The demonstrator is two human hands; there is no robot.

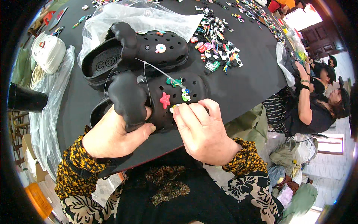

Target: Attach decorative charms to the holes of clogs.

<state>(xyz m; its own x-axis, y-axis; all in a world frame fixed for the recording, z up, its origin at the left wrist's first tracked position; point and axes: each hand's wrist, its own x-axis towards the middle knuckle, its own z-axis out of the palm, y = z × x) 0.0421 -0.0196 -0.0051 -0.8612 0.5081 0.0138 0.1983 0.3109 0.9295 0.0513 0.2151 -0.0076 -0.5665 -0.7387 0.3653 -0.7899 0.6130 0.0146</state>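
Observation:
A black clog (199,84) with a puffy strap lies near the table's front edge. My left hand (110,136) grips it at the heel opening, fingers partly hidden inside and thumb along its side. With thumb and fingertips together, my right hand (203,128) pinches a small yellow and white shoe charm (173,108) against the holed upper. A red starfish charm (165,100), a green charm (174,82) and a green-white-blue charm (185,95) sit on the same upper. Just beyond rests a matching clog (169,41) bearing a few charms. A clear plastic tie (158,70) loops between the two.
Loose charms (220,44) are heaped on the black table (250,84), right of the clogs. Crumpled clear plastic (106,22) lies behind them. At left are a white clog (48,52) and a black cylinder (30,97). Another person (317,106) sits at the right side.

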